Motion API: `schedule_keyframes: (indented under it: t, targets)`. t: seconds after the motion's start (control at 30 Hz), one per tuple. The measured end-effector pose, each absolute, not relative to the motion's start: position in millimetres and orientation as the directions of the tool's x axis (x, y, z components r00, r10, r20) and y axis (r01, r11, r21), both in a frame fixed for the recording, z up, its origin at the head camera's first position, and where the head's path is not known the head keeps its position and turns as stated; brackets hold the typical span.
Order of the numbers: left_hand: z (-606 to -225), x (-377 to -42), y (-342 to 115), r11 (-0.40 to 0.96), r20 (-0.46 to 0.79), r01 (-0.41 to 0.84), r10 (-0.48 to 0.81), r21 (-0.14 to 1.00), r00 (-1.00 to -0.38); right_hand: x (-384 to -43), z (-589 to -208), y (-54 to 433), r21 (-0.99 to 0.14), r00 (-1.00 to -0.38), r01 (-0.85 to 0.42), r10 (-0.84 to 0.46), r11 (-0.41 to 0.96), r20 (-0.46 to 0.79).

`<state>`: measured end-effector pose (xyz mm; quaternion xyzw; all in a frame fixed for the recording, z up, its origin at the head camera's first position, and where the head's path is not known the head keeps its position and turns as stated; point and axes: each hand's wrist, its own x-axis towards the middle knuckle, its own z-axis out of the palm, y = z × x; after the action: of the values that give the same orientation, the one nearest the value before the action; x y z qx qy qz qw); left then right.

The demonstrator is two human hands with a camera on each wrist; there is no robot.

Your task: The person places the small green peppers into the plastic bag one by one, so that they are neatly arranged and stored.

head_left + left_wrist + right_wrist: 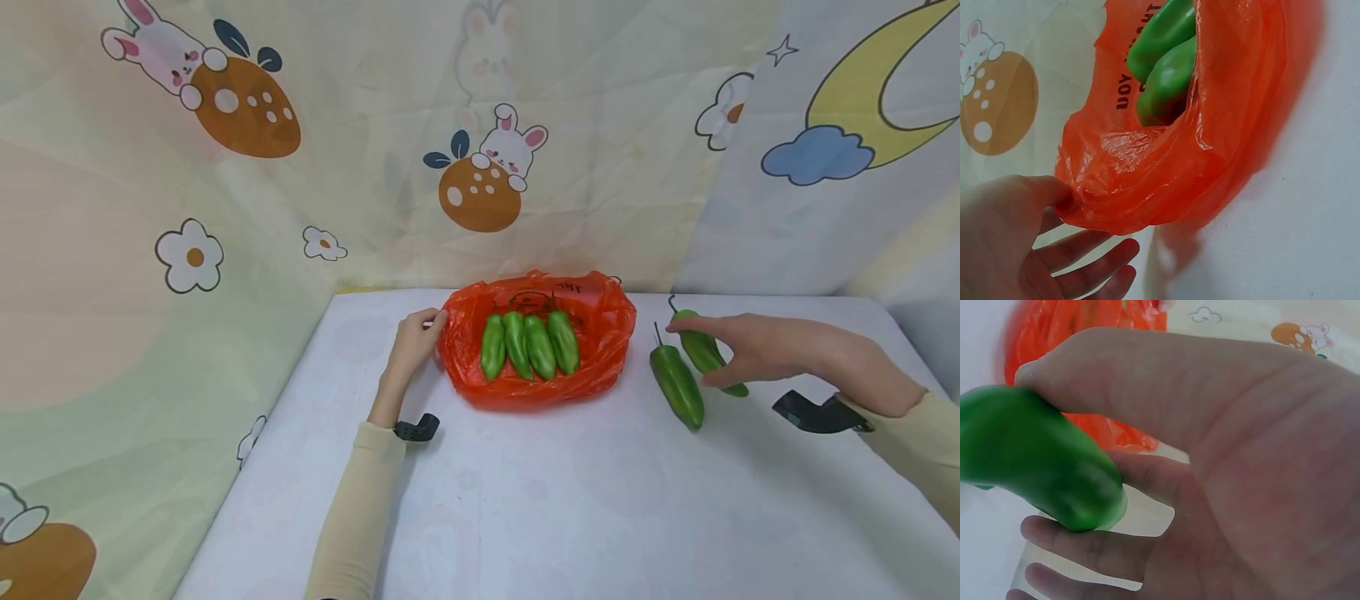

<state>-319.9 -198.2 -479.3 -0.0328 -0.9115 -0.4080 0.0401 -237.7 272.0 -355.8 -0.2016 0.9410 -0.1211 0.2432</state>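
Note:
A red plastic bag (611, 342) stands with its mouth spread at the back of the table, and several green peppers (540, 346) lie side by side in it. With thumb and index finger my left hand (408, 346) pinches the bag's left rim; the other fingers are loosely extended in the left wrist view. Right of the bag, two more green peppers rest on the table. My right hand (787, 346) is over the farther pepper (697, 346), thumb and fingers spread on either side of it. The nearer pepper (677, 387) lies just beside it, stem pointing back.
A white table (525, 500) extends under everything, with a patterned cloth (360, 125) hanging behind it and along the left side. Each wrist carries a black camera mount, one on the left (417, 428) and one on the right (821, 414).

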Motion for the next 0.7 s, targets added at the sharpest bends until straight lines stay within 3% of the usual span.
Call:
schedule_keyframes:
  t: [0.23,0.43,0.7]
  targets:
    - [-479,-320,-198,0.664,0.108,0.104,0.035,0.74,-0.994,-238,-349,266,-0.337,-0.815,-0.316,-0.436,0.887,-0.382]
    - [-478,-318,-199,0.653,0.094,0.088,0.025,0.753,-0.995,-239,-343,255,-0.381,-0.836,-0.349,-0.468,0.856,-0.286]
    - [-476,-318,-199,0.649,0.091,0.086,0.025,0.756,-0.995,-243,-334,243,-0.415,-0.825,-0.374,-0.502,0.83,-0.26]
